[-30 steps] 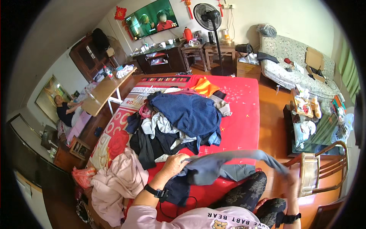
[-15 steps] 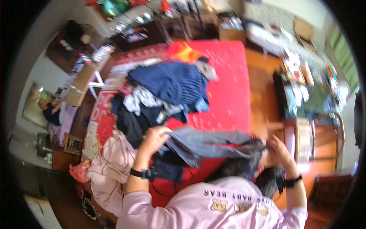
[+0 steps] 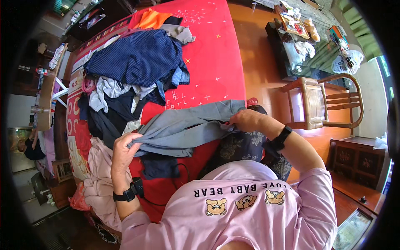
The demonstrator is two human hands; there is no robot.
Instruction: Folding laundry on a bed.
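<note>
Stretched between my hands over the red bed is a pair of grey trousers point(image 3: 179, 125), its two legs lying side by side in loose folds. My left hand point(image 3: 125, 148) pinches one end, thumb on top. The other end is gripped by my right hand point(image 3: 246, 120), near my knee; its fingertips are partly hidden. Beneath the trousers lies a folded dark navy cloth point(image 3: 160, 166). Beyond them rises a heap of clothes with a navy dotted garment point(image 3: 133, 58) on top, and a black garment point(image 3: 104, 123) and light grey one point(image 3: 104, 93) below.
A pale pink garment point(image 3: 100, 179) lies left of my left arm. Orange cloth point(image 3: 152, 19) sits at the bed's far end. The red sheet point(image 3: 208, 54) reaches the bed's right edge. Right of it stand a bamboo chair point(image 3: 310, 104) and a glass-topped table point(image 3: 321, 62) bearing bags and boxes.
My view has tilted down and turned. The grey trousers, bunched and raised before, now hang lower and spread wider. Both hands keep their hold on the ends.
</note>
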